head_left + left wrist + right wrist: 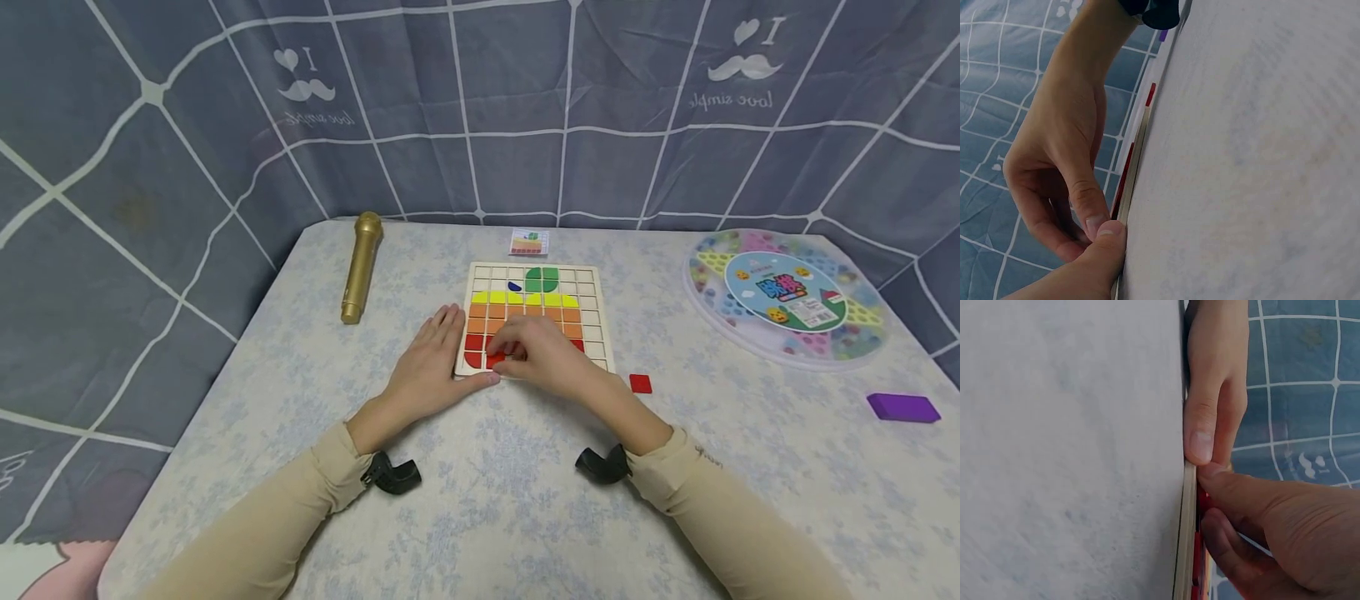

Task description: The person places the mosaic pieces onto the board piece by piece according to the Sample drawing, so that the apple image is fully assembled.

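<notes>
A wooden grid board (592, 321) lies on the table, with rows of red, orange and yellow tiles and green and dark blue pieces on it. My left hand (426, 367) rests flat along the board's left side, its thumb at the front edge. Over the lower left of the board, my right hand (551, 354) pinches a red tile (1203, 501) between thumb and fingers, low in the red rows. In the left wrist view, the right thumb tip meets the left thumb at the board's edge. The right hand hides part of the red rows.
A loose red tile (641, 383) lies right of the board. Behind the board is a small picture card (529, 242). A gold microphone (362, 271) lies at left. At right are a round clear case (708, 321) of colourful pieces and a purple block (903, 407).
</notes>
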{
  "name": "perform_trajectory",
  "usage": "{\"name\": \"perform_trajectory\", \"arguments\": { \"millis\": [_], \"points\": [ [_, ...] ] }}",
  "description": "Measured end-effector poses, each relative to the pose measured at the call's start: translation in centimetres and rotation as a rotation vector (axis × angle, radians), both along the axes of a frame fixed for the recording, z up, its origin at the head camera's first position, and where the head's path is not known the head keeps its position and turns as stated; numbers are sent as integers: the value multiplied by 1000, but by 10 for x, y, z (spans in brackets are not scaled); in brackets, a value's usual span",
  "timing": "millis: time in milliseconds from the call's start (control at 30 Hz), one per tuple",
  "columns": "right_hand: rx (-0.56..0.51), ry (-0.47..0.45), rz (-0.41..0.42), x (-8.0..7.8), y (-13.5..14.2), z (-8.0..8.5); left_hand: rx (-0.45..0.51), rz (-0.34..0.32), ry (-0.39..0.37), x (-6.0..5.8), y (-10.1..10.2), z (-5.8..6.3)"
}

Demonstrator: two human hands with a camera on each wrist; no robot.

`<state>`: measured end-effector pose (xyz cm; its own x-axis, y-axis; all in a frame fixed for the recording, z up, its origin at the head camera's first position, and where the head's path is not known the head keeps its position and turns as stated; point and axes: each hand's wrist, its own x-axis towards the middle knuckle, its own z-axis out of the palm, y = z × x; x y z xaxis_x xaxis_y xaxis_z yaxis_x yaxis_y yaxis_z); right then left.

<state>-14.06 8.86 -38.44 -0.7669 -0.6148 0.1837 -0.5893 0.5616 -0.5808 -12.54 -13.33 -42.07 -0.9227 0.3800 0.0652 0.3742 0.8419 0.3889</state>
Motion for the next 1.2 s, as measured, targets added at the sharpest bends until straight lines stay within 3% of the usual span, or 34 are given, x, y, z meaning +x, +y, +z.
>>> {"name": "perform_trajectory", "arguments": {
  "millis": [467,1000,1200],
  "points": [
    [-4,50,-4,10,12,-4,-2,-1,2,0,0,-1],
    [44,170,-177,35,118,0,0,-7,15,-1,2,-1],
    [133,121,-232,43,152,6,10,-5,15,-1,1,-1]
  ]
}}
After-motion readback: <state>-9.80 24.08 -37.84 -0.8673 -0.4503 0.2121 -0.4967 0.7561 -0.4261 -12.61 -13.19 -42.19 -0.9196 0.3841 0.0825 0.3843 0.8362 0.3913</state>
